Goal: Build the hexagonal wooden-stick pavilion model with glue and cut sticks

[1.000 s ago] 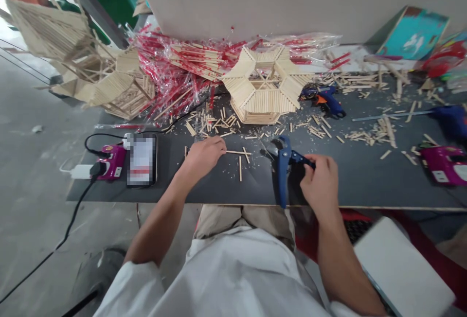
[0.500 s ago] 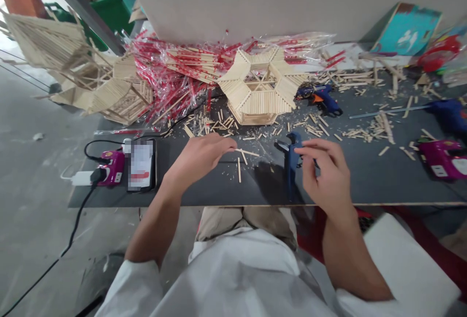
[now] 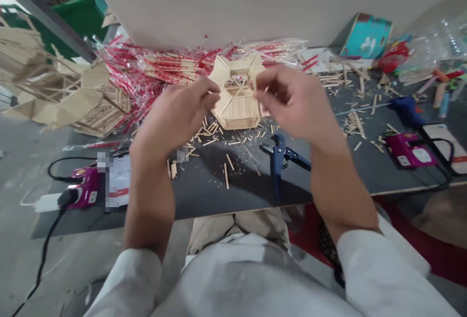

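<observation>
A small six-sided model built of wooden sticks [image 3: 241, 118] stands at the middle of the table, its top open in the centre. My left hand [image 3: 184, 113] is at its left edge, fingers curled and blurred. On the opposite side, my right hand [image 3: 292, 100] is closed in a pinch over the right roof panel. Whether the fingertips touch the model or hold a small stick is too blurred to make out. Below the hands lies a blue-handled cutter [image 3: 278, 166], jaws toward the model. Two thin cut sticks [image 3: 226, 176] lie left of it.
Plastic-wrapped red-and-wood sticks [image 3: 164, 66] are heaped behind. A larger stick model [image 3: 91, 108] sits at the left. Purple power adapters [image 3: 87, 185] with cables lie at both ends. A blue glue gun [image 3: 406, 110] is at the right. Cut stick scraps litter the tabletop.
Both hands have moved forward from the front of the table to the two sides of the stick model. One thin stick near my left hand has gone from the tabletop. The view has shifted right.
</observation>
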The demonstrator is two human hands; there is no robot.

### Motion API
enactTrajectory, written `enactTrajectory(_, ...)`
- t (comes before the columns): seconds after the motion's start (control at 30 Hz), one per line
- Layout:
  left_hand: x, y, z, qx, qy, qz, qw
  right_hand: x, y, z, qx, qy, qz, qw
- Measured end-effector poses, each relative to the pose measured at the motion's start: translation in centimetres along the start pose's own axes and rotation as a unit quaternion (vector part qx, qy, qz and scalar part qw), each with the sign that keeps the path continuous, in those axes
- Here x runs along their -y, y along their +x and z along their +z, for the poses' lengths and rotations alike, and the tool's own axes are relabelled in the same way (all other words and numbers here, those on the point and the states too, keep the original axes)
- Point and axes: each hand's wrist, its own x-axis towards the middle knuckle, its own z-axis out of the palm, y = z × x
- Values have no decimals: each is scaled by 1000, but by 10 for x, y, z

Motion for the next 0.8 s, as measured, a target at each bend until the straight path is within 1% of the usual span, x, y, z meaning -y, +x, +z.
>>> enactTrajectory(0.03,8,3,0,-7,21,-9,1000,-10,12,-6,-29,7,-2,1000)
enactTrajectory(0.1,22,7,2,-11,53,-31,998,-33,33,-11,-61,21,0,998)
enactTrajectory(0.2,37,14,9,22,33,-18,999,-65,50,-9,-37,9,5,999)
enactTrajectory(0.3,43,18,16,57,-5,1,998,-83,51,-6,16,7,22,1000)
enactTrajectory(0.37,46,19,19,65,-21,-9,998,-87,50,-6,52,11,35,998)
enactTrajectory(0.43,46,19,21,60,-39,-24,997,-88,50,-9,67,11,39,997)
enactTrajectory(0.53,43,21,23,42,-67,-33,996,-84,52,-12,61,12,47,997)
enactTrajectory(0.63,37,24,24,31,-86,-25,996,-76,53,-14,60,29,64,996)
enactTrajectory(0.7,33,26,26,30,-76,-18,996,-71,52,-14,71,25,67,995)
enactTrajectory(0.8,26,28,29,47,-35,-16,998,-67,49,-15,57,3,52,997)
